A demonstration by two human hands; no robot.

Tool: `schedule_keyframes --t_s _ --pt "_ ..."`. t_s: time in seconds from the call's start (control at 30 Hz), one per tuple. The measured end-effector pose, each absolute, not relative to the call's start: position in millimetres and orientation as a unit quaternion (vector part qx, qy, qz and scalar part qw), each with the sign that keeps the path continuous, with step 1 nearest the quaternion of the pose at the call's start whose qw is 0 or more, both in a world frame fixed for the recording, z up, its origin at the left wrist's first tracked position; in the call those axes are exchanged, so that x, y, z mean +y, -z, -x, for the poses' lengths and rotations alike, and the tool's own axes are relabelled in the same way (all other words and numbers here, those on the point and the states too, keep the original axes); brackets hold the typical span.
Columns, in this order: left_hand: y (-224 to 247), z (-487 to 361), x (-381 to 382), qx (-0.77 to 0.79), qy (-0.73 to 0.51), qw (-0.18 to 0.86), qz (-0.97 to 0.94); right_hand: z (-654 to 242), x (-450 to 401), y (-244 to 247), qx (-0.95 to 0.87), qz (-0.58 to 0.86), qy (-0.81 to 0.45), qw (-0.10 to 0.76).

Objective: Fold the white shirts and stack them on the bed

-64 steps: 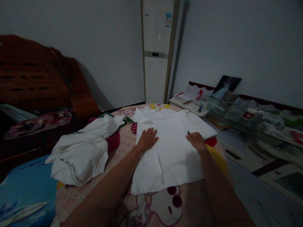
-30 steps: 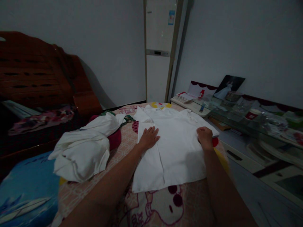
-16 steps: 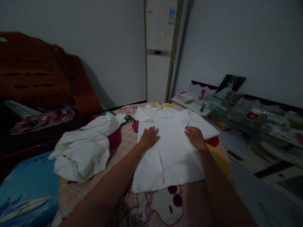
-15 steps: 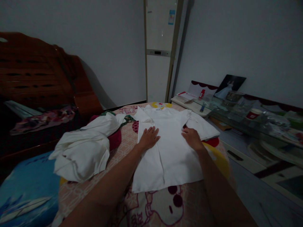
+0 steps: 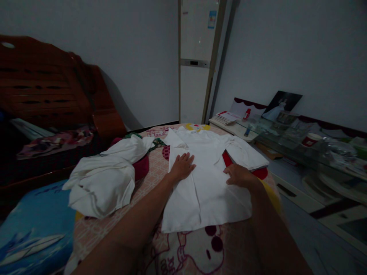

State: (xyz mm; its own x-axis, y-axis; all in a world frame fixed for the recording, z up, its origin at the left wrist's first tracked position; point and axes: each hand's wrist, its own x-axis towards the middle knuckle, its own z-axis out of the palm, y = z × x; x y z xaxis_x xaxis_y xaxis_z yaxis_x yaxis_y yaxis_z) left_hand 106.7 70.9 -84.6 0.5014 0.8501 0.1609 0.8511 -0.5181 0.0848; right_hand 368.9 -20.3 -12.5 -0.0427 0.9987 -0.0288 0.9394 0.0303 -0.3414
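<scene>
A white T-shirt [image 5: 208, 191] lies spread out, its collar at the far end and its hem toward me. On its left part my left hand [image 5: 182, 167] rests flat, fingers stretched out. The shirt's left side is folded inward, with a long edge running down to the hem. At the right side edge, below the sleeve, my right hand [image 5: 239, 175] has thumb and fingers closed on the shirt's fabric. A small raised fold of cloth stands beside those fingers, and red shows just behind it.
Crumpled white clothing [image 5: 101, 177] lies to the left on the patterned bedspread [image 5: 143, 183]. Folded white clothing [image 5: 248, 152] sits at the right. Beyond are a glass-topped cabinet [image 5: 269, 133] with a paper cup [image 5: 311, 139], a wooden bench [image 5: 54, 91] and a tall air conditioner [image 5: 195, 76].
My right hand has moved slightly toward me and right along the shirt's edge. That edge has shifted, baring more red beneath the sleeve. My left hand stays flat on the shirt.
</scene>
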Motion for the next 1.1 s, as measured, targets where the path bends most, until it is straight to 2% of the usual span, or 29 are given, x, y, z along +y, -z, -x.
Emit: schedule_keyframes --t_s 0.13,0.2,0.27,0.37,0.47,0.53,0.63,0.9,1.1 --pt "86.6 -106.6 71.6 -0.489 0.095 0.010 0.867 -351.4 -29.2 3.7 -0.691 0.541 -0.464 0.123" --pt "87.1 -106.6 71.6 -0.489 0.095 0.013 0.867 -348.1 -31.4 -0.4 -0.657 0.462 -0.566 0.187" --pt "86.7 -106.9 71.2 -0.490 0.091 0.013 0.867 -349.5 -28.2 -2.1 -0.622 0.452 -0.562 0.306" --pt "84.4 -107.4 69.6 -0.492 0.084 0.012 0.867 -357.5 -10.5 3.0 -0.534 0.524 -0.459 0.479" --pt "82.1 -107.6 68.1 -0.492 0.083 0.012 0.866 -366.6 19.7 13.8 -0.457 0.583 -0.385 0.550" --pt "81.7 -107.5 68.1 -0.492 0.087 0.009 0.866 -370.8 42.1 21.1 -0.431 0.634 -0.346 0.541" --pt "83.2 -107.1 69.4 -0.492 0.089 0.001 0.866 -373.2 72.4 29.3 -0.437 0.700 -0.294 0.482" --pt "88.1 -106.5 71.9 -0.489 0.094 0.005 0.867 -360.4 136.9 33.2 -0.515 0.727 -0.167 0.423" --pt "89.7 -106.6 72.1 -0.473 0.095 0.008 0.876 -324.3 155.5 42.5 -0.666 0.694 -0.080 0.262"
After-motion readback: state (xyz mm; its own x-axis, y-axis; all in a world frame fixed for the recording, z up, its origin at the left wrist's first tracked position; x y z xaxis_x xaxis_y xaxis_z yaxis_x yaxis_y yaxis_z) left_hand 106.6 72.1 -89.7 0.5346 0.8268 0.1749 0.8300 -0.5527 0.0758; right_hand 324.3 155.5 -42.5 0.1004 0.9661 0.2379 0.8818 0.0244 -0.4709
